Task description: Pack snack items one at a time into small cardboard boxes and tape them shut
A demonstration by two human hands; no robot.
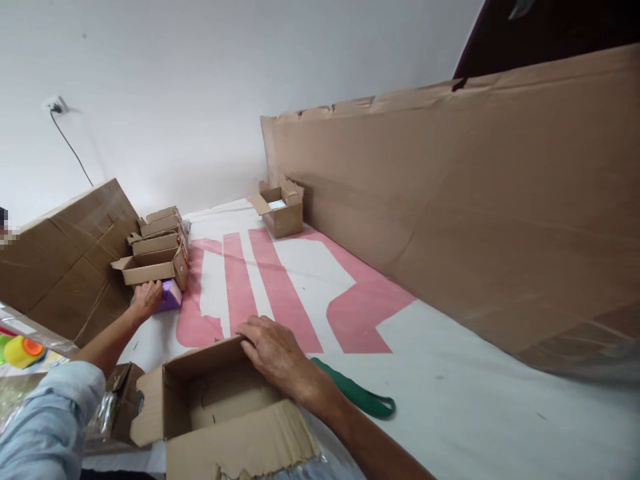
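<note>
My left hand (148,298) reaches out to the left, its fingers closed on a small purple box (171,297) beside a row of open cardboard boxes. The nearest open box of that row (150,271) stands just behind it. Close to me, my right hand (267,350) grips the far rim of a larger open cardboard box (230,400). Its flaps are folded outward, the near one with a torn edge, and its visible inside holds nothing. A dark green strap-like thing (353,390) lies to the right of this box, partly hidden by my right forearm.
A tall cardboard panel (450,200) borders the right side, and a big cardboard sheet (75,260) leans at the left. Another open box (287,217) sits at the back on the white sheet with pink print (280,300). Yellow and orange items (23,350) lie far left.
</note>
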